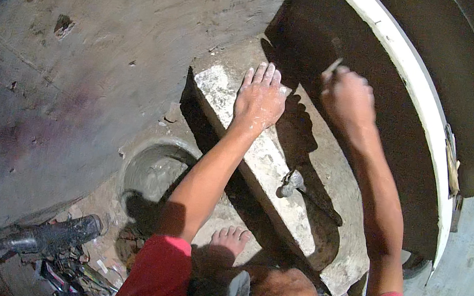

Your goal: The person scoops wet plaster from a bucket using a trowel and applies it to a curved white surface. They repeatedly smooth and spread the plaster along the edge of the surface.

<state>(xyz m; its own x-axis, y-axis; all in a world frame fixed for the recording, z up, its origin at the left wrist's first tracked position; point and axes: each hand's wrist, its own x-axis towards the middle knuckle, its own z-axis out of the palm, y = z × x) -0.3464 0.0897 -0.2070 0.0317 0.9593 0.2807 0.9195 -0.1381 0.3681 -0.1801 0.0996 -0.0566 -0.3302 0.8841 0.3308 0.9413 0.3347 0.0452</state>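
My left hand [261,99] lies flat on the far end of a long pale block [266,158], its fingers stretched out and dusted white. To the right and a little farther off, my right hand [349,99] is raised and closed. A thin, light-coloured piece [333,68] sticks out of its fist; motion blur hides what kind of thing it is. A hammer [293,184] rests on the block nearer to me, its dark handle slanting down to the right. Neither hand touches the hammer.
Left of the block stands a round grey basin [150,175], partly behind my left forearm. A black tubular object [61,238] lies among scraps at the lower left. A rough wall [90,65] rises on the left; a curved white edge [413,76] bounds the right. My bare foot [229,240] is near the block.
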